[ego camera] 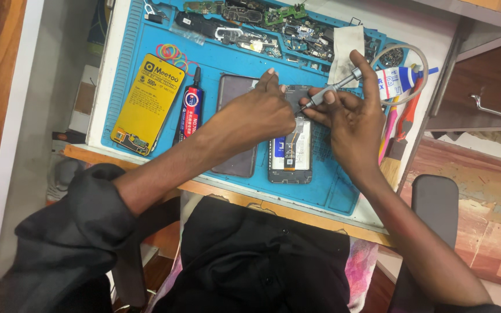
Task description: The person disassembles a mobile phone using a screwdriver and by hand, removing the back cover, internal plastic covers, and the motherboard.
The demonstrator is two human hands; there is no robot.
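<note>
- The opened black smartphone with its back cover off [290, 152] lies flat on the blue silicone repair mat [215, 64] on the bench, directly under both hands, its long dark battery and a narrow flex strip exposed.
- The right hand [352, 124] has its grip closed around a slim silver metal precision screwdriver [333, 90], forefinger pressed on the cap end, tip angled down into the phone's upper part.
- The left hand [259, 113] rests on the phone's top edge, fingers together and pressing down; whether it pinches anything I cannot tell.
- I'd judge the phone light, stiff and fragile: bare board and ribbon dislike pressure, so the plastic side frame is the safe place to take hold. The screwdriver looks light, smooth and a bit slippery; its knurled shaft is the place to grasp.
- Just left of the left grip lies a dark flat rectangular phone back panel [234, 124].
- Further left stands a black glue tube with a red-and-blue label [189, 110], then a yellow rectangular battery-like pack with dark print [148, 104].
- Above those, a small heap of coloured rubber bands [172, 53].
- Right of the right grip sits a white tube with blue-and-red print [398, 81], beside red-handled tools [408, 116].
- Beyond both hands, a tray row of loose circuit boards and phone parts [273, 26].
</note>
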